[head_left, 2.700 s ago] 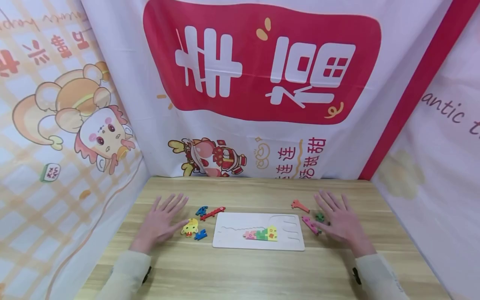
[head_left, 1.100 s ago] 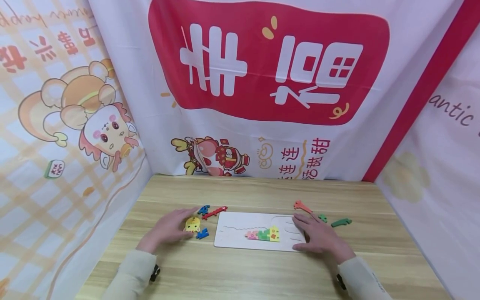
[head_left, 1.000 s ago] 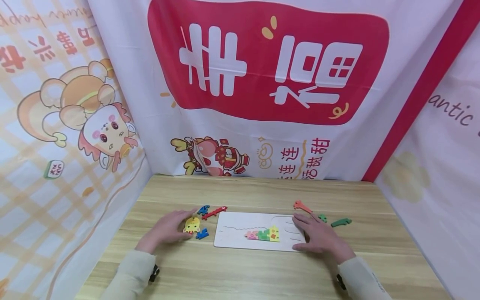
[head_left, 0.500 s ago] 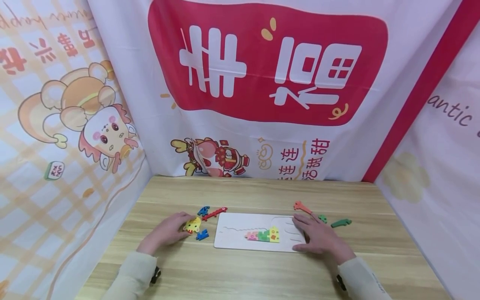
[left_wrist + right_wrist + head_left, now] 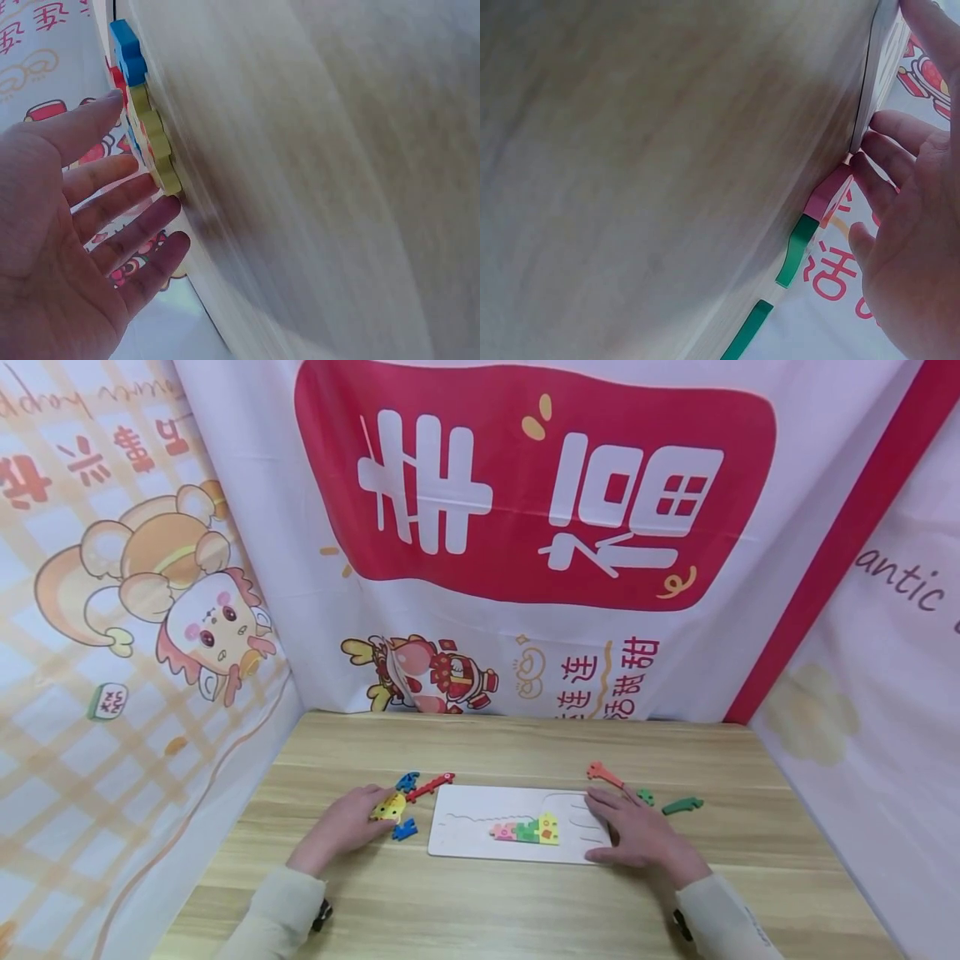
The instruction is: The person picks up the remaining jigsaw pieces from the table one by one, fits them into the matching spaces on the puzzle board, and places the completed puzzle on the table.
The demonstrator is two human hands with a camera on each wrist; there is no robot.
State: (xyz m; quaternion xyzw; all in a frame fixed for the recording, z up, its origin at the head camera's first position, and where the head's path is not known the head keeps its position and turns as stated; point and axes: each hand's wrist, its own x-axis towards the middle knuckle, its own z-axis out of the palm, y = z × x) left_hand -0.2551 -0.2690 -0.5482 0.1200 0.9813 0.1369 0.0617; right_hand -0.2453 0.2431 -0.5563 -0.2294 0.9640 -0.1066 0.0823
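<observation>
My left hand (image 5: 352, 820) holds a yellow animal-face puzzle piece (image 5: 387, 807) by its edges, left of a white puzzle board (image 5: 465, 839). In the left wrist view, the thumb is at one end of the yellow piece (image 5: 154, 139) and fingertips at the other. My right hand (image 5: 637, 831) grips the board's right end between thumb and fingers. Fitted together on the board is a pink, green and yellow row of pieces (image 5: 525, 831). In the right wrist view, a pink piece (image 5: 829, 193) lies by the fingertips; the right hand mostly hides it from the head view.
Around the left hand lie a red strip piece (image 5: 431, 787), a blue piece (image 5: 407, 781) and another blue piece (image 5: 405, 829). Past the right hand are an orange piece (image 5: 603, 773), a small green piece (image 5: 645, 796) and a dark green piece (image 5: 682, 806). Printed cloth hangs behind the wooden table (image 5: 480, 910).
Both hands were spread beside the board. The right has moved left onto the board's end, uncovering the dark green piece; the left has closed in on the yellow piece, which has turned and shifted slightly.
</observation>
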